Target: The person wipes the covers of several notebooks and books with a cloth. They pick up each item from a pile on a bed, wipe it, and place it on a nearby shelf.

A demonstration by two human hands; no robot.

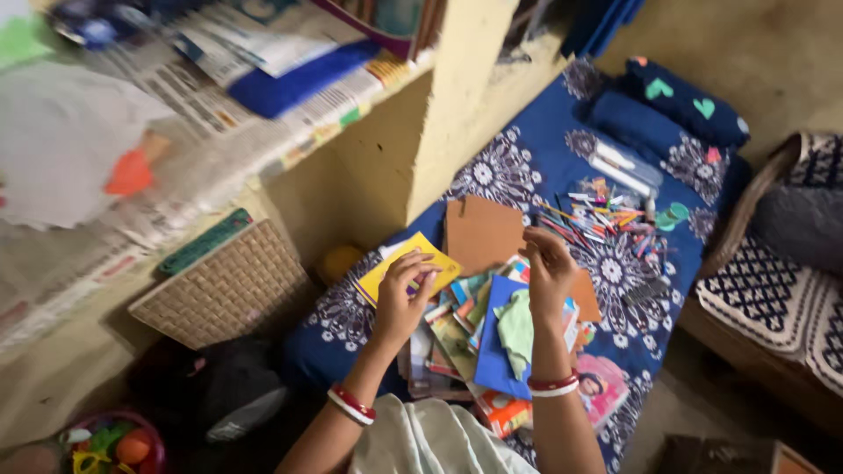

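Note:
My left hand [404, 290] hovers over a yellow paper sheet [395, 270] on the blue patterned bedspread [527, 158], fingers curled, thumb and forefinger pinched close; whether something small is in them I cannot tell. My right hand [549, 268] is raised over a pile of coloured papers and booklets [465, 333], fingers bent, nothing clearly in it. A brown card sheet [481, 233] lies just beyond both hands. A blue sheet [492, 351] with a pale green piece [518, 329] on it lies under my right wrist.
Several coloured pens and pencils [597, 219] lie scattered beyond the papers, beside a clear pouch [623, 167]. A woven basket [228, 285] stands at the left under a yellow shelf with newspapers [219, 96]. Dark blue pillows [680, 101] sit at the far end. A patterned cushion seat [773, 298] is right.

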